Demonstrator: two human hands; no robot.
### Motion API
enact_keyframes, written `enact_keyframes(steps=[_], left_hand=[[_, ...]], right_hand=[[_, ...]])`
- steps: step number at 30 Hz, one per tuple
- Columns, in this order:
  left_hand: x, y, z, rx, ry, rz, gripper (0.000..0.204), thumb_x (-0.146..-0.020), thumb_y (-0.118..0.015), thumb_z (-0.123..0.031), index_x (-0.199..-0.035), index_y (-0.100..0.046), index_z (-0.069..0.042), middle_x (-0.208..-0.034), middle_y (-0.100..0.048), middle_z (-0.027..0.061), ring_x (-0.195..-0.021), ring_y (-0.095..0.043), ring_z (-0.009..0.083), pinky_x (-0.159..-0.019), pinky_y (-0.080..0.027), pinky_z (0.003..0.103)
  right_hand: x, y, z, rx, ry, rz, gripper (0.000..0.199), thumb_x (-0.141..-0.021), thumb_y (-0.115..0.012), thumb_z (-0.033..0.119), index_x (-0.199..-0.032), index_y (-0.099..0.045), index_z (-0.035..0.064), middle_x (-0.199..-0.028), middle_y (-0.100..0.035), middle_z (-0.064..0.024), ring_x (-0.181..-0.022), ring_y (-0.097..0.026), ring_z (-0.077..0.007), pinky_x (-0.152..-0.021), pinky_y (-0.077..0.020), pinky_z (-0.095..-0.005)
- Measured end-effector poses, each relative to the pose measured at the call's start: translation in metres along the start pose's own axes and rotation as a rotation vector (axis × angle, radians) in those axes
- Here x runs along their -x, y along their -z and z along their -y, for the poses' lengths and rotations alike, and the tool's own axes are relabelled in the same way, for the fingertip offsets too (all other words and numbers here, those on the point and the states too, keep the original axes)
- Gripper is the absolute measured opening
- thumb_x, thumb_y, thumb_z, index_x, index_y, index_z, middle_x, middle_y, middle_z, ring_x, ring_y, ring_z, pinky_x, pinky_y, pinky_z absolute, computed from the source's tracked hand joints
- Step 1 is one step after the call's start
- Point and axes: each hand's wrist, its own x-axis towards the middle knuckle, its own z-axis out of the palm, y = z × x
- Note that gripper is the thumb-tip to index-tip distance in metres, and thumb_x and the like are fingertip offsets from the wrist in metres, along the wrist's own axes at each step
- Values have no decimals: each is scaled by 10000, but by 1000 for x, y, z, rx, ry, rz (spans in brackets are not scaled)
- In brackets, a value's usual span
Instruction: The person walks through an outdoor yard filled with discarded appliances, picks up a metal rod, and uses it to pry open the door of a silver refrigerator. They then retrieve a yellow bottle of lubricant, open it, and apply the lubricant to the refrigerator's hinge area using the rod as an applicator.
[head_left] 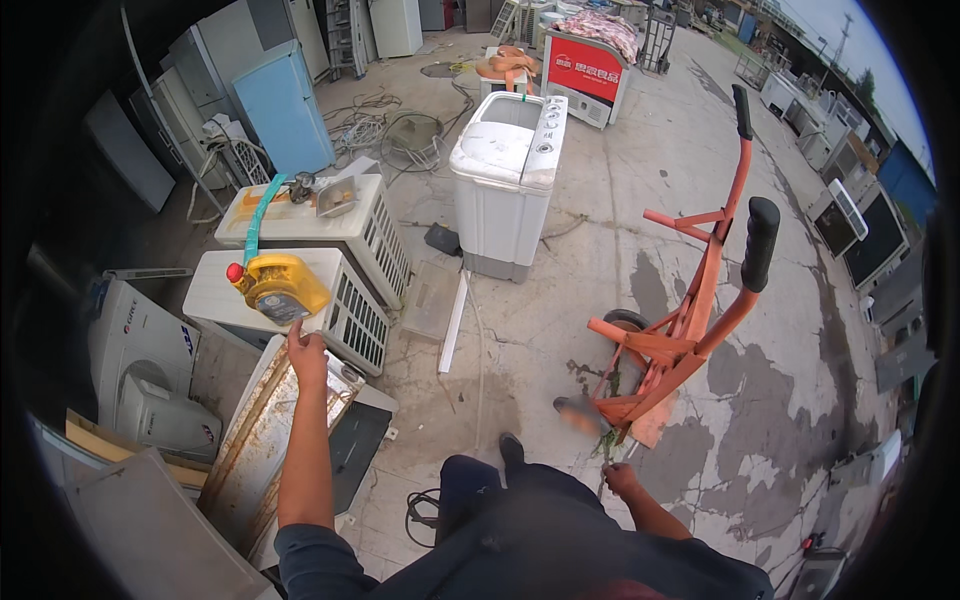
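Note:
My left hand reaches out with its index finger stretched toward the lower edge of a yellow plastic jug with a red cap. Whether the fingertip touches the jug, I cannot tell. The jug lies on a white outdoor air-conditioner unit, beside a second such unit. My right hand is closed low by my right side, near the base of an orange hand truck. Something thin shows at its fingers, too small to name.
A white twin-tub washing machine stands ahead. A rusty metal panel leans below my left arm. A white strip and a black cable lie on the concrete. A red-fronted chest and a blue door panel stand farther off.

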Motion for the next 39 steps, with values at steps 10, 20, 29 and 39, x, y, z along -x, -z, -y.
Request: enact_keyframes(steps=[10, 20, 29, 39], left_hand=[[-285, -44, 2, -769, 1, -222, 847, -911, -680, -518, -1609, -378, -144, -1443, -581, 290, -1308, -566, 472, -1109, -426, 542], [-298, -65, -13, -574, 43, -374, 438, -881, -651, -298, -1242, -674, -49, -1267, -717, 173, -1087, -694, 374, -984, -515, 477], [-150, -85, -129, -62, -327, 158, 452, -917, -549, -50, -1357, -634, 4, -1347, -657, 192, -1243, -623, 309, -1079, -454, 359], [164, 3, -171, -223, -113, 246, 681, -911, -709, -66, -1536, -448, 7, -1433, -595, 234, -1312, -590, 281, -1116, -432, 361]], right_hand=[[22, 1, 145, -193, -88, -350, 375, -928, -676, 317, -958, -749, -50, -781, -743, -150, -740, -723, -255, -715, -557, -407], [92, -107, 41, 353, -176, 86, 456, -883, -604, 450, -968, -785, 40, -985, -753, -234, -999, -719, -415, -936, -562, -474], [-8, -42, 244, -152, 63, -17, 402, -941, -657, 321, -1057, -750, -53, -817, -753, -169, -764, -726, -282, -744, -566, -403], [21, -12, 489, -249, 950, 362, 341, -1034, -656, 271, -1173, -676, -39, -872, -641, -4, -753, -541, -90, -679, -464, -268]])
